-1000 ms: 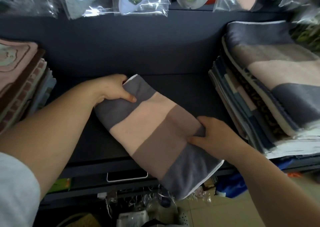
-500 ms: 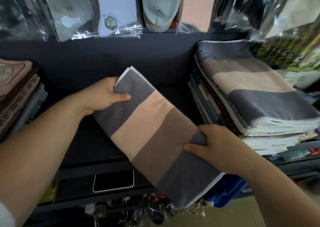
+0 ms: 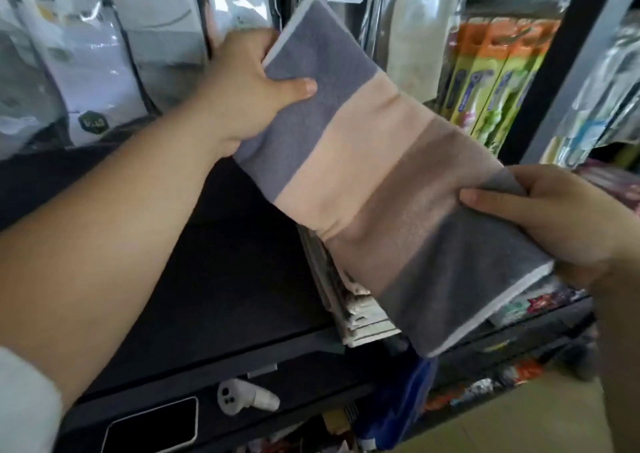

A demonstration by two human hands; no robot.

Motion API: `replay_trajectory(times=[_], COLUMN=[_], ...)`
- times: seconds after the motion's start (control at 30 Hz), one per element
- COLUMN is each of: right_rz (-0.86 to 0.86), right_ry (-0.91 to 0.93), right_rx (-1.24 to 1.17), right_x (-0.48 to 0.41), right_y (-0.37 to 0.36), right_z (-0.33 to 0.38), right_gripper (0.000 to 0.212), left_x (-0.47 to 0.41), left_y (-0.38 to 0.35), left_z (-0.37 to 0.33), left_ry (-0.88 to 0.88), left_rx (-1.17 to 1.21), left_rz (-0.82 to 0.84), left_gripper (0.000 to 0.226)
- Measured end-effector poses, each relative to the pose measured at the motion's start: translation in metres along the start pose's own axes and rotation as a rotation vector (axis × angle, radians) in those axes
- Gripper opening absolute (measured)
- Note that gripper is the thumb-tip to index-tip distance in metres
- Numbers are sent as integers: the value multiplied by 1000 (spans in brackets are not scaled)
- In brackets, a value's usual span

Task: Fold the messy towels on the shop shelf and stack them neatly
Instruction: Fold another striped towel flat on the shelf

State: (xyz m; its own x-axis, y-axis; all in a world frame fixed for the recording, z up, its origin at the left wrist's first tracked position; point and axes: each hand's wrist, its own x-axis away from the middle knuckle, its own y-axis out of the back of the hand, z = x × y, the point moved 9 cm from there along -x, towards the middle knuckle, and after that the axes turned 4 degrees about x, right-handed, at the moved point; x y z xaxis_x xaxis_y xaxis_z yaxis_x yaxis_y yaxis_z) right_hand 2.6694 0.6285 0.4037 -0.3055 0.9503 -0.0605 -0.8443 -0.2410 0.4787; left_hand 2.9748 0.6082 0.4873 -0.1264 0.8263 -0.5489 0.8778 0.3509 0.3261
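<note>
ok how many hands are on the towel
2. The left hand grips the towel at its far grey end, thumb on top. The right hand pinches its near grey end. No other hand shows.

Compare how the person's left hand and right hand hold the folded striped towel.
The left hand grips the far, raised end; the right hand grips the near, lower end. The left hand sits on the lighter grey band, the right hand on the darker one. Both hold the same folded striped towel.
</note>
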Motion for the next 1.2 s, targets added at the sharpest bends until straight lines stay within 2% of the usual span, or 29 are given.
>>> replay_trajectory(times=[0.1, 0.17, 0.2, 0.27, 0.33, 0.4, 0.43, 0.53, 0.63, 0.7, 0.8, 0.83, 0.93, 1.07, 1.13, 1.2], right_rz=[-122, -71, -64, -105, -144, -124, -101, -14, 16, -29, -105, -130, -218, -328, -368, -347], right_ry=[-61, -60, -68, -64, -55, -81, -107, -137, -88, -86, -97, -91, -14, 158, 149, 85], right_rx=[374, 588, 642, 633, 572, 505, 420, -27, -395, -501, -478, -454, -371, -229, -114, 98], right_x=[-21, -28, -30, -30, -26, -19, -16, -4, 1, 2, 3, 3, 4, -2, -13, -28], right_y=[12, -3, -7, -6, -2, 0, -1, -6, -8, -7, -8, -7, 1, 15, 15, 6], right_z=[-30, -44, -52, -64, -74, -84, -91, -102, -93, -92, -95, -94, -74, -33, -31, -38], right_gripper=[34, 36, 38, 40, 34, 29, 33, 46, 34, 24, 14, 17, 30, 30, 28, 20], left_x=[-21, -23, -22, -20, -19, -13, -7, 28, 56, 63, 54, 45, 13, -30, -43, -50], left_y=[-57, -93, -103, -105, -94, -81, -73, -58, -52, -55, -57, -58, -60, -64, -66, -63], left_z=[22, 52, 67, 90, 108, 128, 142, 183, 204, 205, 199, 194, 181, 167, 179, 194], left_ry=[41, 20, 11, 26, 81, 245, 371, 765, 906, 927, 891, 862, 775, 592, 581, 562], left_rx=[-374, -658, -759, -877, -932, -852, -715, -173, 141, 400, 612, 636, 628, 610, 557, 373], left_rz=[223, 404, 443, 401, 296, 254, 248, 246, 252, 175, -10, -56, -147, -189, -226, -267], left_gripper=[18, 22, 25, 31, 49, 70, 72, 64, 44, 27, 25, 23, 19, 30, 32, 43])
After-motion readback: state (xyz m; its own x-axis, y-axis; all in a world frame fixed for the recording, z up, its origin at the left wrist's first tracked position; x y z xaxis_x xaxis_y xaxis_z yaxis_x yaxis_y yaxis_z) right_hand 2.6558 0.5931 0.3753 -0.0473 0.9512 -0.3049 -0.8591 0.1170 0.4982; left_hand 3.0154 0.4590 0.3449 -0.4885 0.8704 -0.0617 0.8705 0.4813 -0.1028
